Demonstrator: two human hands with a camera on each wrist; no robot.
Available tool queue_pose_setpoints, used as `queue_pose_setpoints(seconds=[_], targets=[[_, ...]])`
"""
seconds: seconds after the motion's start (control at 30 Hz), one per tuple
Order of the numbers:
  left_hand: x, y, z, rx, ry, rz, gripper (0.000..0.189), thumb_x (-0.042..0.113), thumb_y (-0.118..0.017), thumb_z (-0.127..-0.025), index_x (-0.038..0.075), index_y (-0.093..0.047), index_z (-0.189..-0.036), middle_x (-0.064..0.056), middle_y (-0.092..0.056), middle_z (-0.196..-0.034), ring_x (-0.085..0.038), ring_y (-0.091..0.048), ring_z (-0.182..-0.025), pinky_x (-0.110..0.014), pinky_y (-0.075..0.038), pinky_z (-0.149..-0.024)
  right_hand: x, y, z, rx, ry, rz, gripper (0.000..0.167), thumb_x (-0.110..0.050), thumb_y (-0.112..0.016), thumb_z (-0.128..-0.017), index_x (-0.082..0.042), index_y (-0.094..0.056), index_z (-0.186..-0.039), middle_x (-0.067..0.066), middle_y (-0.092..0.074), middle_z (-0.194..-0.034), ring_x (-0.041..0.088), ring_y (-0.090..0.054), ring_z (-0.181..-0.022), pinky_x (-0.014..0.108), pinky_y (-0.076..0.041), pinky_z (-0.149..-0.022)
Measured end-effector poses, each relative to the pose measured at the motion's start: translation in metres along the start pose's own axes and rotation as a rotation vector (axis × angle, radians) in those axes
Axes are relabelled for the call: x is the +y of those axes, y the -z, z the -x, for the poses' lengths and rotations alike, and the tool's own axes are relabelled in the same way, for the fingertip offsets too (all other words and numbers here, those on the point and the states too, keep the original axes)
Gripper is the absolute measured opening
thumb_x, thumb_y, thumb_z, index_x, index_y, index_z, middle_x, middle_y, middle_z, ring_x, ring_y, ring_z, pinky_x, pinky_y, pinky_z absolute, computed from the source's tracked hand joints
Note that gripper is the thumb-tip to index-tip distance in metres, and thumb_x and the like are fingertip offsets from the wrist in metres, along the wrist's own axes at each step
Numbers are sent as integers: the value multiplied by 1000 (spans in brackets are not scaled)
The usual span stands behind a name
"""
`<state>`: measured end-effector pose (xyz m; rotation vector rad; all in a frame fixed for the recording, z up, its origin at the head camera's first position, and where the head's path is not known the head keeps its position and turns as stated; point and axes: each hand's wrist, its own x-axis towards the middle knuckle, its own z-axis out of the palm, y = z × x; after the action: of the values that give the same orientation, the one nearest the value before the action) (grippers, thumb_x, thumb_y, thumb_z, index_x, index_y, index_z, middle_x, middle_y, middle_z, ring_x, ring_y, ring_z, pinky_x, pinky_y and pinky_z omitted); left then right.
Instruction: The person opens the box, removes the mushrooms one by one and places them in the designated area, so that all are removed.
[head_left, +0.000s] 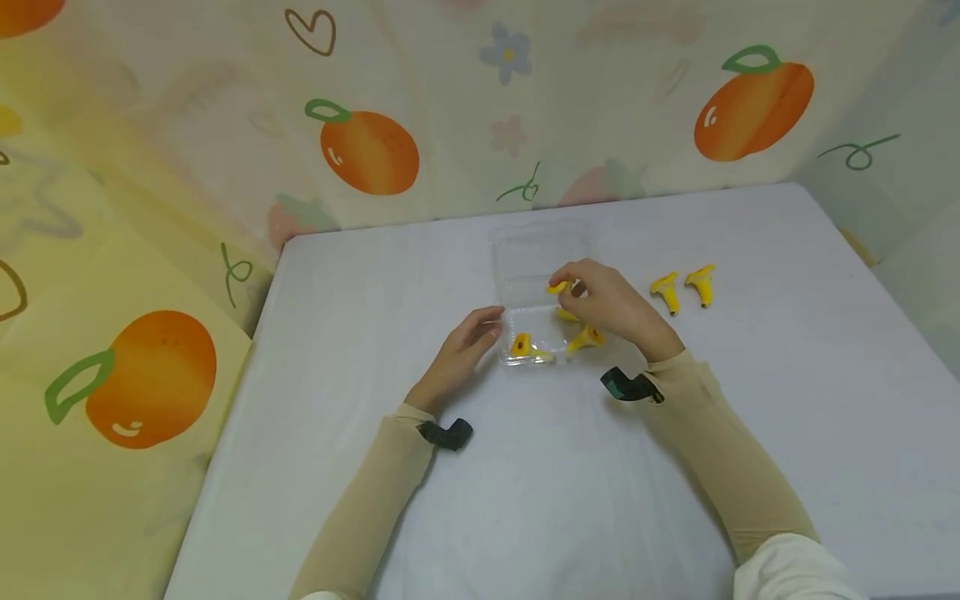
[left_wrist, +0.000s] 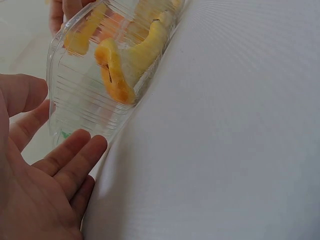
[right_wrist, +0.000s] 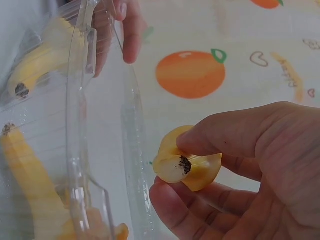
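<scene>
A yellow trumpet-shaped mushroom [right_wrist: 202, 171] with a dark stem end is pinched between the thumb and fingers of my right hand [head_left: 613, 302], above the clear plastic box [head_left: 538, 323]. Inside that box lie several similar mushrooms; one mushroom [head_left: 521, 344] is near its front left corner, another mushroom [head_left: 587, 337] at the right. My left hand [head_left: 459, 348] is at the box's left side, fingers extended, and in the left wrist view its fingertips come right up to the clear wall. The box's hinged lid [head_left: 529, 250] stands folded back on the far side.
Two more yellow mushrooms, a left one [head_left: 666, 292] and a right one [head_left: 702, 286], lie on the white-covered table [head_left: 525, 500] to the right of the box. Behind the table hangs a fruit-patterned curtain [head_left: 442, 100].
</scene>
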<state>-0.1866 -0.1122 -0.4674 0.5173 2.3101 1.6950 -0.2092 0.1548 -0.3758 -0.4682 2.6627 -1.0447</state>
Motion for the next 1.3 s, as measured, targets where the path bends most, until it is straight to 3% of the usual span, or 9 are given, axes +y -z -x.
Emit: queue_pose_setpoints(seconds=[0.2,0.5,0.73,0.9,1.3], targets=[[-1,-1,2,-5,30,-12,42,20,-50,-107,12,-46,-148,-7,-49,-154,-27,-50,-141,-44,-37,-122,1,2,0,-7,-3,-7,29,-15,-56,-100,-10,-63,-128,13,-58,-134,31,-57,-115,41,-54,-88],[-6,-3,7,6,28,8,42,20,-51,-106,11,-47,-148,-10,-49,-153,-30,-50,-140,-48,-36,-122,-3,5,0,-27,-4,-21,30,-15,-54,-100,-11,-63,-128,11,-58,-136,31,-56,-118,47,-53,-98],[-6,-10,12,8,44,26,42,17,-51,-106,10,-47,-147,-12,-49,-153,-31,-50,-140,-48,-35,-122,-4,2,5,-45,-9,7,30,-15,-54,-99,-10,-63,-127,10,-59,-132,30,-57,-114,44,-54,-94],[-4,-9,9,28,38,9,41,20,-51,-106,13,-48,-147,-8,-50,-153,-29,-52,-139,-48,-36,-122,-5,6,4,-27,14,34,29,-14,-54,-98,-10,-63,-126,10,-61,-131,30,-58,-113,44,-55,-93],[1,-3,2,8,17,2,42,18,-50,-107,9,-46,-148,-13,-49,-154,-32,-50,-140,-50,-35,-122,-7,22,-1,-35,74,82,29,-12,-55,-97,-7,-63,-124,13,-61,-126,29,-58,-108,41,-53,-89]])
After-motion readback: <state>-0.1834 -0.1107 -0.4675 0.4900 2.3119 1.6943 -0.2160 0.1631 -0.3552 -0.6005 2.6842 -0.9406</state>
